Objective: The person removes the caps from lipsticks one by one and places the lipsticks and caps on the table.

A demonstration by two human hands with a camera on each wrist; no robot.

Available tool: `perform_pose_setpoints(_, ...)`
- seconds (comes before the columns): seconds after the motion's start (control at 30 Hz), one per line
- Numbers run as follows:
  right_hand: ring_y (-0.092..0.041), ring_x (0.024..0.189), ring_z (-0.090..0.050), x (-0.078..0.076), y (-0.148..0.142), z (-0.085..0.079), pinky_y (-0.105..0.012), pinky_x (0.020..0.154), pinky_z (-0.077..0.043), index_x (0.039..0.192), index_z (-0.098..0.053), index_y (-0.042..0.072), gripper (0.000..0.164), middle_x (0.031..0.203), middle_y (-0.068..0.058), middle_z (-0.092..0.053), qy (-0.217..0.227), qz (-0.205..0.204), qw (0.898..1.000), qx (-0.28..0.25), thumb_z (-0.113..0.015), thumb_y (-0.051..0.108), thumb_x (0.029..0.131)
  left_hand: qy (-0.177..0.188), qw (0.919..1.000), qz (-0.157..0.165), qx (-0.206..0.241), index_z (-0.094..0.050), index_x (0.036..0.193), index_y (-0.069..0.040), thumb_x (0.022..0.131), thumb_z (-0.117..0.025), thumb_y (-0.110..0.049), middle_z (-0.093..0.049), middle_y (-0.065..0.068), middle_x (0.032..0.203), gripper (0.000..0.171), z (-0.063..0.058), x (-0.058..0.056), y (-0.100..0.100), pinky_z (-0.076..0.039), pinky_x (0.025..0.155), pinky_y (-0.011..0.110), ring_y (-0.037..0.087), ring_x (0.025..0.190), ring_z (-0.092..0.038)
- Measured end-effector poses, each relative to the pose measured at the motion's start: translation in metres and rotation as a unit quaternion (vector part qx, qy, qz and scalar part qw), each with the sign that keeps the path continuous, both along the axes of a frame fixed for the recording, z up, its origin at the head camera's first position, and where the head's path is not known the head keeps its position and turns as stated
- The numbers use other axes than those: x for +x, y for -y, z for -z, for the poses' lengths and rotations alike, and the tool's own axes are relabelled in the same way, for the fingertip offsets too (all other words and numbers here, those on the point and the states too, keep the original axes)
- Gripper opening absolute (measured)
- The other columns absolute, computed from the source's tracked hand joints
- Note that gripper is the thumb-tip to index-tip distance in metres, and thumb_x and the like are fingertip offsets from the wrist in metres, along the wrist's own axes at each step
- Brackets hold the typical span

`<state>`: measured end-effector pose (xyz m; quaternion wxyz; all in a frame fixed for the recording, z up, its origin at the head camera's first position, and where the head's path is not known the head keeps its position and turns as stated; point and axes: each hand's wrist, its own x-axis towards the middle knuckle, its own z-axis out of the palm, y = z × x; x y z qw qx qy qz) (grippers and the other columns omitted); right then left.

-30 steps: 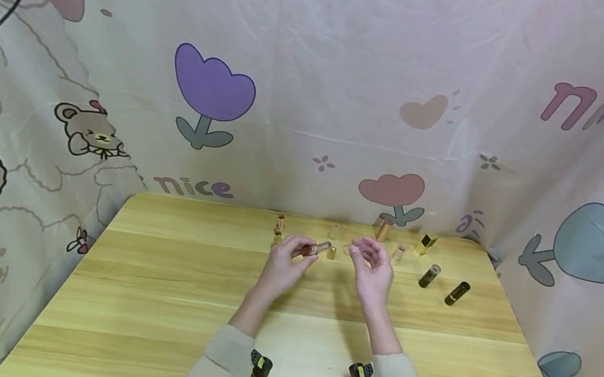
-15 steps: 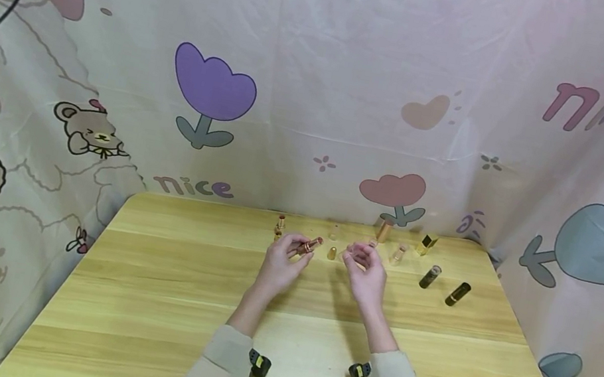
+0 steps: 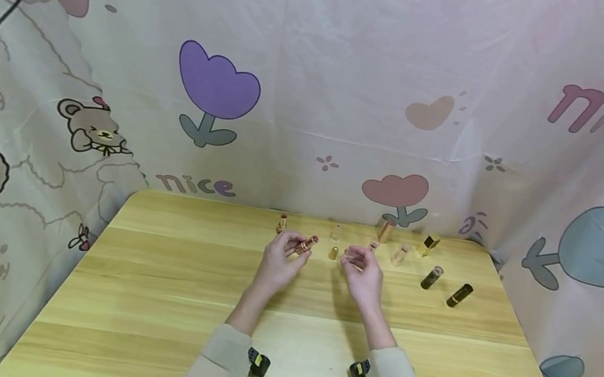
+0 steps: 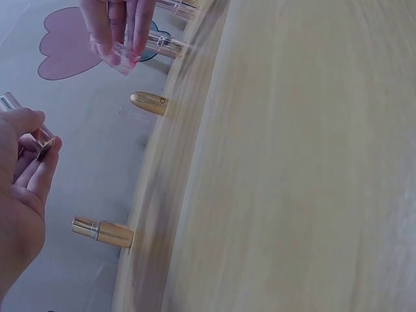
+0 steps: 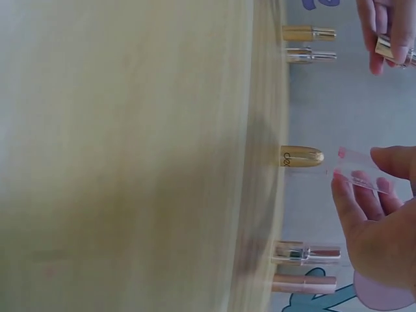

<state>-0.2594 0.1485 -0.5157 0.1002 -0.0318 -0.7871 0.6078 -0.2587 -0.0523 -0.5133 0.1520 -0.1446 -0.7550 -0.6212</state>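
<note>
In the head view my left hand [image 3: 279,262] pinches an uncapped rose-gold lipstick [image 3: 307,245], its top tilted up to the right. My right hand [image 3: 365,277] is to the right of it, a short gap apart. Between the thumb and fingers of that hand is a clear plastic cap [image 5: 361,172] with pinkish edges, best seen in the right wrist view. A gold bullet-shaped cap or tube [image 5: 302,156] stands upright on the table between the hands. Behind the left hand, a gold lipstick tube [image 4: 103,232] stands upright.
Right of my hands stand a clear-capped lipstick [image 3: 400,255], a tall copper tube [image 3: 386,232] and a gold-and-black tube [image 3: 429,244]. Farther right are two dark tubes [image 3: 432,277]. A small clear cap [image 3: 337,232] stands near the back edge of the wooden table [image 3: 152,283], before a printed curtain.
The lipstick in my left hand has turned from lying nearly sideways to pointing more upward. My right hand has moved slightly down and inward, still holding the clear cap.
</note>
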Motion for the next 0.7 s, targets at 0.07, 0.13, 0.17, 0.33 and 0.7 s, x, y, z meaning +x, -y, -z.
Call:
perform_pose_setpoints(0.07,-0.035,0.112,-0.067,-0.001,0.000,0.001,-0.033,0.099,-0.059,0.127,-0.063,-0.004,0.036,0.122,-0.022,-0.070,0.006,-0.004,1.000,0.006,-0.072,-0.002,0.093,-0.010,0.9999,-0.005,-0.003,-0.062,0.114,0.006,0.086,-0.077,0.011,-0.067,0.020,0.114,0.032,0.002,-0.001,0.001,-0.057,0.100,0.029,0.035,0.108,-0.072)
perform_pose_setpoints(0.13,-0.035,0.113,-0.067,-0.001,0.001,0.002,-0.037,0.100,-0.059,0.126,-0.063,-0.004,0.035,0.122,-0.023,-0.070,0.010,-0.009,1.000,0.012,-0.072,-0.003,0.093,-0.020,0.9997,-0.012,-0.010,-0.063,0.113,0.004,0.086,-0.078,0.009,-0.068,0.018,0.112,0.031,0.003,-0.001,0.002,-0.058,0.099,0.031,0.034,0.105,-0.072)
perform_pose_setpoints(0.17,-0.036,0.113,-0.067,-0.001,0.001,0.002,-0.038,0.101,-0.059,0.126,-0.063,-0.004,0.035,0.122,-0.023,-0.070,0.012,-0.010,1.000,0.017,-0.072,-0.003,0.093,-0.025,0.9995,-0.015,-0.013,-0.064,0.113,0.004,0.086,-0.079,0.009,-0.069,0.018,0.112,0.031,0.004,-0.001,0.003,-0.059,0.098,0.031,0.033,0.104,-0.072)
perform_pose_setpoints(0.33,-0.035,0.111,-0.068,-0.001,0.002,0.006,-0.039,0.098,-0.060,0.125,-0.064,-0.004,0.033,0.121,-0.022,-0.070,0.025,-0.013,0.999,0.041,-0.072,-0.003,0.092,-0.059,0.9963,-0.037,-0.051,-0.068,0.112,0.001,0.085,-0.082,0.003,-0.072,0.014,0.109,0.030,0.005,-0.001,0.007,-0.063,0.091,0.038,0.030,0.097,-0.072)
perform_pose_setpoints(0.7,-0.035,0.102,-0.071,-0.004,0.002,0.011,-0.043,0.090,-0.062,0.118,-0.067,-0.004,0.030,0.110,-0.022,-0.073,0.036,-0.023,0.994,0.104,-0.073,-0.003,0.088,-0.067,0.9928,-0.060,-0.079,-0.071,0.112,-0.005,0.084,-0.085,-0.002,-0.075,0.009,0.105,0.031,0.006,-0.001,0.014,-0.061,0.083,0.048,0.027,0.093,-0.070)
